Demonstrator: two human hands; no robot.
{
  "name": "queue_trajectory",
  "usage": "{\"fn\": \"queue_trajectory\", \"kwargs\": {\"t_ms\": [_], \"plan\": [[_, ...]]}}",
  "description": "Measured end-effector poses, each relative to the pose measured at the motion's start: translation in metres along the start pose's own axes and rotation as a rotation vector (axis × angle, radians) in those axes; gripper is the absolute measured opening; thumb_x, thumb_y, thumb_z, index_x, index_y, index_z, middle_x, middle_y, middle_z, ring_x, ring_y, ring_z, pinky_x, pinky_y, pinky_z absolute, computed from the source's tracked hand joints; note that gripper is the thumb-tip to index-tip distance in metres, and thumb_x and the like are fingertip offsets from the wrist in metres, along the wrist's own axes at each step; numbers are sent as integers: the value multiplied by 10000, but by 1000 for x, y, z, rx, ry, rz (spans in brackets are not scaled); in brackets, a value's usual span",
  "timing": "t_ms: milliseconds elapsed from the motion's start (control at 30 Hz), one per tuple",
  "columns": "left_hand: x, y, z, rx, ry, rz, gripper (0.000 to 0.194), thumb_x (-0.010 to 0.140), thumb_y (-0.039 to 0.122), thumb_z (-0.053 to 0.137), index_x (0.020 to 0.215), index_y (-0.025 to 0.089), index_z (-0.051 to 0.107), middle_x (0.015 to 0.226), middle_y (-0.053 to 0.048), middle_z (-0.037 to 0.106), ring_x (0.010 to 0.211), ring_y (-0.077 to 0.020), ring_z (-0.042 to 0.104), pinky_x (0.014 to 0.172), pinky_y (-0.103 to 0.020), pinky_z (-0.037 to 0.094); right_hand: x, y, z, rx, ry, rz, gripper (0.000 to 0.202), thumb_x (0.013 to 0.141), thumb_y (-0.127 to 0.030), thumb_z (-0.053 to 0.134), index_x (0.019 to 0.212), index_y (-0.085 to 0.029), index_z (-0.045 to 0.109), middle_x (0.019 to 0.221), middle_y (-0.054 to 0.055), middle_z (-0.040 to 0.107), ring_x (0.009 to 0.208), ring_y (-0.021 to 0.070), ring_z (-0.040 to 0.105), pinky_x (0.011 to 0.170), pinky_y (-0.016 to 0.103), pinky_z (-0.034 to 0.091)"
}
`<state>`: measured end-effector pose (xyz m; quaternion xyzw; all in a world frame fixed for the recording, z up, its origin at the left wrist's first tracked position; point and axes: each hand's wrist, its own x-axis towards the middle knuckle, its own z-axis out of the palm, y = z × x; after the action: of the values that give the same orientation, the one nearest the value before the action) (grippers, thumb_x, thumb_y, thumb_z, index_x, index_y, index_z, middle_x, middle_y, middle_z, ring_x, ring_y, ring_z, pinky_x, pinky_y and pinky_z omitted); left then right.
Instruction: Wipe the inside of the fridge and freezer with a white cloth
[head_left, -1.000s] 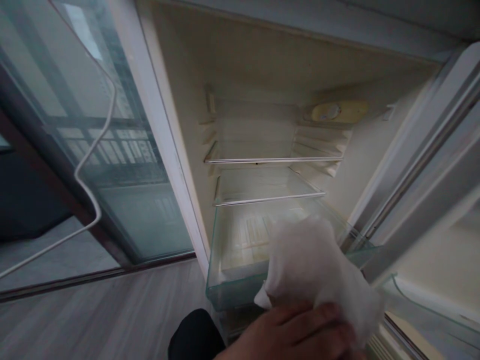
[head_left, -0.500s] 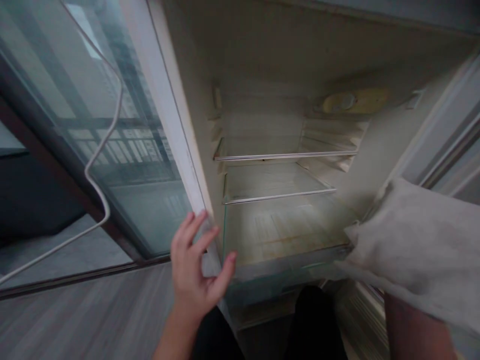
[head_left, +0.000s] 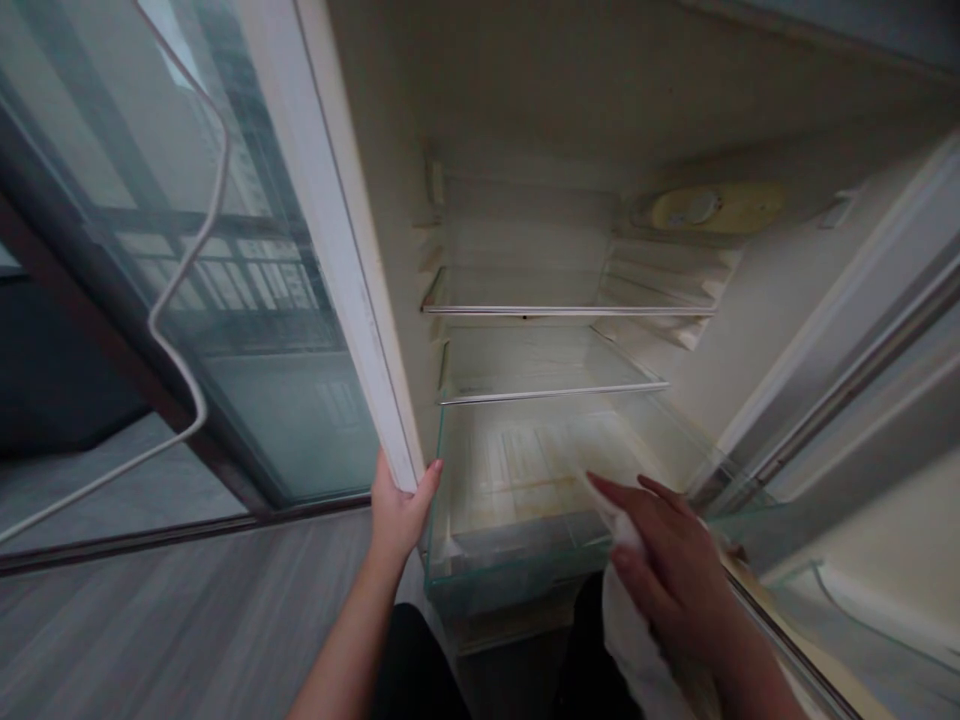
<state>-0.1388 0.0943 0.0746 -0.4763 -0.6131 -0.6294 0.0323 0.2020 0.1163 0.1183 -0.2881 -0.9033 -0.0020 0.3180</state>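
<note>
1. Left hand (head_left: 397, 505) is gripping fridge frame (head_left: 352, 300), lower centre.
2. Right hand (head_left: 667, 560) is clutching white cloth (head_left: 637, 620), reaching over glass shelf (head_left: 517, 480).
3. Shelf is looking stained yet; wiping barely begun, I'd say.

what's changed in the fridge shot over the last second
The left hand came into view and took hold of the fridge's left edge, fingers wrapped round it. The right hand swung the white cloth out to the right, then brought it back low over the glass shelf, which is pulled forward. The upper shelves, the open door and the white cord stayed put.
</note>
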Motion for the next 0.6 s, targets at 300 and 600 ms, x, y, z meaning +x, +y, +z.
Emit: {"fn": "queue_trajectory", "kwargs": {"t_ms": [300, 600], "plan": [[0, 0, 2, -11, 25, -29, 499, 775, 570, 698, 1024, 160, 555, 866, -55, 607, 799, -233, 612, 756, -391, 549, -8, 15, -16, -189, 48, 9, 465, 942, -523, 599, 1262, -186, 585, 1195, 123, 666, 1137, 322, 598, 1162, 637, 210], [16, 14, -5, -39, 106, 124, 658, 742, 455, 779, 1259, 168, 491, 1181, -119, 611, 1072, -260, 630, 933, -408, 540, 15, 32, -39, 76, -394, 193, 515, 1065, -523, 313, 836, -239, 676, 811, 49, 701, 767, 226, 667, 739, 367, 497]]}}
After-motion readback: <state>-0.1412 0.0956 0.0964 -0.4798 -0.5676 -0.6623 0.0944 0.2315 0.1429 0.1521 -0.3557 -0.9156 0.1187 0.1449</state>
